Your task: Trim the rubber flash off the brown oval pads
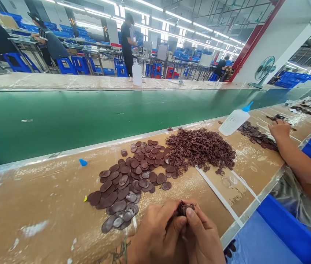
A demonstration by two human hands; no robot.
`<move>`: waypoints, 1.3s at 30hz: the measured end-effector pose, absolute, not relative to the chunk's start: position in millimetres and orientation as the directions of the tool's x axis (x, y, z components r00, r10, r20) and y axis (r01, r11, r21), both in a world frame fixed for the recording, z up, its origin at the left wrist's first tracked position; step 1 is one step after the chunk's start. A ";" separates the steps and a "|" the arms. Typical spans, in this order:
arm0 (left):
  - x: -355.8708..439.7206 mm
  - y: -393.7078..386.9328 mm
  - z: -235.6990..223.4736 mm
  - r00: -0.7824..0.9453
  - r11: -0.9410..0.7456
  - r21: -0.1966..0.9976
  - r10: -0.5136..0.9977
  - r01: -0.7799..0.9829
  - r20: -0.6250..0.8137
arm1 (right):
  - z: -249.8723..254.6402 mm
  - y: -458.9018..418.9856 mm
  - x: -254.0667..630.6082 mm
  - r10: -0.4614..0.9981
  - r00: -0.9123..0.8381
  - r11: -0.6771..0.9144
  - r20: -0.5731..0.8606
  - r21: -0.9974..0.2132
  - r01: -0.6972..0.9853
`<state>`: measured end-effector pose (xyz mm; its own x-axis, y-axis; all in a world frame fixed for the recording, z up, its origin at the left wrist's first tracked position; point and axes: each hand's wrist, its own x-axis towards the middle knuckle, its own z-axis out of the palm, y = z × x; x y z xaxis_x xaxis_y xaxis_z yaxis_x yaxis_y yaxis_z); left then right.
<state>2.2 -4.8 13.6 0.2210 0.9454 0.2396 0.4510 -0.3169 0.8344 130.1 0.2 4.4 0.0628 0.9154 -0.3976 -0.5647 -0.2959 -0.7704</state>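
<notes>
My left hand (pixel 155 234) and my right hand (pixel 203 240) meet at the bottom centre, fingers pinched together on a small dark brown part (pixel 183 209) held between them. Just beyond lies a spread of flat dark brown oval discs (pixel 129 181) on the taped cardboard worktop (pixel 42 205). To the right of the discs sits a heap of small tangled brown pieces (pixel 200 148). White strips (pixel 218 196) lie across the worktop near the heap.
A green conveyor belt (pixel 89 117) runs behind the worktop. A white squeeze bottle (pixel 233 121) with a blue tip lies on its side at right. A co-worker's arm and hand (pixel 280 130) rest by more brown discs (pixel 256 135). Blue bins (pixel 292 231) stand below right. People work at far benches.
</notes>
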 end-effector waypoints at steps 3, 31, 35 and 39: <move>1.6 -7.7 11.0 0.218 -0.284 0.833 0.955 0.475 0.202 | 3.9 -0.1 130.0 0.919 0.061 -0.286 -0.390 -0.765 -0.578; 3.6 3.7 7.2 0.180 -0.325 0.867 0.944 0.377 0.276 | -12.1 6.5 142.6 0.914 0.043 -0.303 -0.404 -0.748 -0.590; 2.4 2.5 7.0 0.176 -0.404 0.802 0.914 0.441 0.364 | -3.1 3.7 135.5 0.914 0.102 -0.269 -0.393 -0.774 -0.573; -4.9 0.7 0.1 0.189 -0.474 0.730 0.877 0.492 0.442 | 25.1 -0.2 152.8 0.913 0.210 -0.193 -0.351 -0.823 -0.534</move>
<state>-4.9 0.7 0.1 0.1886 0.8772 0.4416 0.4922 -0.4735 0.7304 152.8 -0.2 25.1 0.2104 0.9126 -0.3506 -0.5344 -0.1929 -0.8229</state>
